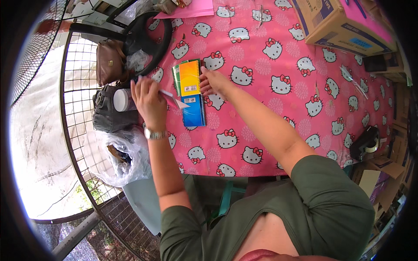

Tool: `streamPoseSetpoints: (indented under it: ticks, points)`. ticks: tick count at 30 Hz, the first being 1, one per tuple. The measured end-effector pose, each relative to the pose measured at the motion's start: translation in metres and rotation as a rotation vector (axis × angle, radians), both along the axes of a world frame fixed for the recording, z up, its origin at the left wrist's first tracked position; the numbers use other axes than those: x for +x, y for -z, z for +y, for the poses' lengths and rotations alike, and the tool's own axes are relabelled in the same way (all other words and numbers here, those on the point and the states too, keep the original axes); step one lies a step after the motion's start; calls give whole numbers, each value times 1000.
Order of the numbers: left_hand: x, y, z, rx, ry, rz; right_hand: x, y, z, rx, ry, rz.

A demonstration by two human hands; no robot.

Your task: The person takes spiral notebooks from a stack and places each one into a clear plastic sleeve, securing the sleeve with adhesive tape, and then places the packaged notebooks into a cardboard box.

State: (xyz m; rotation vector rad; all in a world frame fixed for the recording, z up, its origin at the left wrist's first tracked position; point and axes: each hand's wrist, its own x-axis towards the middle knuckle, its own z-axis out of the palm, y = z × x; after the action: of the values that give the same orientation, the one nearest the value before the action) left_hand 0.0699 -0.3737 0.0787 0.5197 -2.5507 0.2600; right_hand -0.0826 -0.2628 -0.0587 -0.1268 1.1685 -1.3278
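Observation:
A yellow spiral notebook (189, 76) lies on the pink table, partly over a green one (177, 82). A blue spiral notebook (194, 114) lies just below the yellow one. My right hand (213, 82) is at the yellow notebook's right edge, its thumb and fingers apart, with nothing visible in it. Left of the notebooks, my left hand (149, 98) is closed on a thin white pointed piece (176, 101); its tip reaches over the top of the blue notebook. Whether that piece is paper or something else I cannot make out.
At the left stand a brown bag (109, 63), a dark grey bag (106, 115), a white-lidded container (123, 100) and a clear plastic bag (130, 152). A black steering wheel (164, 43) lies behind. A cardboard box (344, 30) sits far right; a black tape dispenser (365, 142) is near right.

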Motion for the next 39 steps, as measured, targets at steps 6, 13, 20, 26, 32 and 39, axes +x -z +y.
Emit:
streamPoseSetpoints:
  ticks: [6, 13, 20, 26, 32, 39]
  points:
    - [-40, 2, -19, 137, 369, 413, -2, -45, -17, -201, 69, -325]
    - [-48, 79, -40, 847, 157, 16, 54, 44, -6, 301, 424, 904]
    - [-44, 154, -51, 313, -154, 98, 150, 28, 10, 517, -17, 1220]
    - [-14, 179, -91, 1623, -383, 56, 133, 26, 17, 27, -202, 850]
    - [12, 177, -102, 1945, -298, 163, 39, 3, 20, -291, 8, 694]
    - [-40, 162, -40, 1934, -289, 98, 18, 11, -23, 441, -14, 766]
